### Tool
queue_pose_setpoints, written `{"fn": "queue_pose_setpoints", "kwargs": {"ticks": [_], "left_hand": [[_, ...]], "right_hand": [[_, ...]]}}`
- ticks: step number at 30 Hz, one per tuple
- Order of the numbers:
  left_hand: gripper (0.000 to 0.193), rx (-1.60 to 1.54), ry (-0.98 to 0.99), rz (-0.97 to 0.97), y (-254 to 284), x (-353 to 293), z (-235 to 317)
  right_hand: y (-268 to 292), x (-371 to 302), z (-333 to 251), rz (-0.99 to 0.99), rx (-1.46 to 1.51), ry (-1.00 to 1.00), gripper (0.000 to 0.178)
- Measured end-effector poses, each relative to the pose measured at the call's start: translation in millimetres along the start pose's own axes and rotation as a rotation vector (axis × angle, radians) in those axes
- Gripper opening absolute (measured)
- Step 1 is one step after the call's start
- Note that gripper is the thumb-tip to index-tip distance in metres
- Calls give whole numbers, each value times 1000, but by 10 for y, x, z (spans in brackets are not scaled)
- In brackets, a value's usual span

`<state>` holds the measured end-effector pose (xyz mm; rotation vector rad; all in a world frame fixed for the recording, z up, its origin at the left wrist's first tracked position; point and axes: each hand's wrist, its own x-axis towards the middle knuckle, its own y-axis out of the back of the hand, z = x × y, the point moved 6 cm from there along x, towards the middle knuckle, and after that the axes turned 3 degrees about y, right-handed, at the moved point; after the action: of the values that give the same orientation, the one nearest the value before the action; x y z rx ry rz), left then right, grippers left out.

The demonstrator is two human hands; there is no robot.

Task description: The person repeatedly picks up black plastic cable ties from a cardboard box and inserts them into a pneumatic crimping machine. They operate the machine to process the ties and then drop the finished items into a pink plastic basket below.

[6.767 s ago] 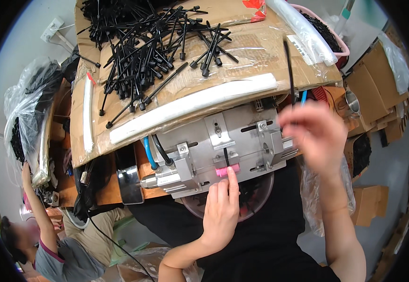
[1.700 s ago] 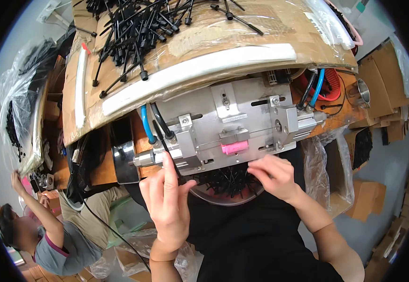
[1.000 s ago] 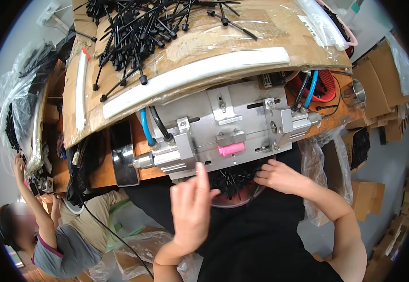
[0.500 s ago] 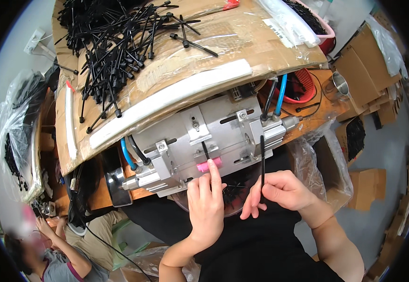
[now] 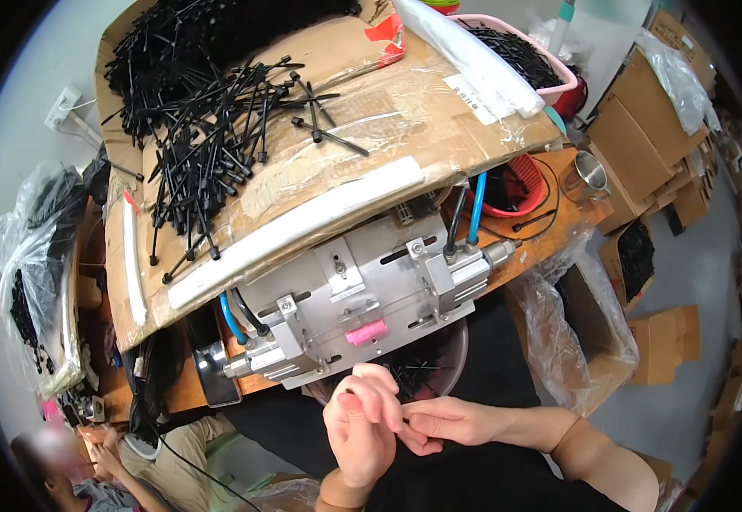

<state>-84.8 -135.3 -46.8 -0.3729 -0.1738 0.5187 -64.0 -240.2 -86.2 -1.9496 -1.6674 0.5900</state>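
Both my hands are together in front of the metal fixture (image 5: 337, 294). The fingers of my left hand (image 5: 362, 431) are curled in, and a dark tip of a thin black wand (image 5: 350, 392) shows between them. My right hand (image 5: 454, 421) pinches close beside the left fingers, at the other end of the wand; most of the wand is hidden by the fingers. On the fixture, a pink cylinder-shaped piece (image 5: 366, 332) sits at the front middle, with no wand beside it. A clear bowl (image 5: 456, 354) holding black wands is partly under the fixture.
A cardboard box (image 5: 328, 154) heaped with black wands (image 5: 217, 128) stands behind the fixture. Blue hoses (image 5: 477, 209) join its side cylinders. A red basket (image 5: 535, 183) and metal cup (image 5: 591, 171) are at right. Another person (image 5: 110, 461) sits at lower left.
My left hand has left the pink piece and drawn back toward me. My right hand has moved left to meet it, bringing its wand. The black wand in the fixture is gone from there.
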Motion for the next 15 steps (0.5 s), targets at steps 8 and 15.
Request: {"fn": "queue_pose_setpoints", "kwargs": {"ticks": [8, 15], "left_hand": [[46, 147, -506, 272, 350, 129, 575], [46, 534, -317, -275, -383, 147, -220]], "right_hand": [[-83, -347, 51, 13, -422, -20, 17], [300, -196, -509, 700, -619, 402, 10]]}}
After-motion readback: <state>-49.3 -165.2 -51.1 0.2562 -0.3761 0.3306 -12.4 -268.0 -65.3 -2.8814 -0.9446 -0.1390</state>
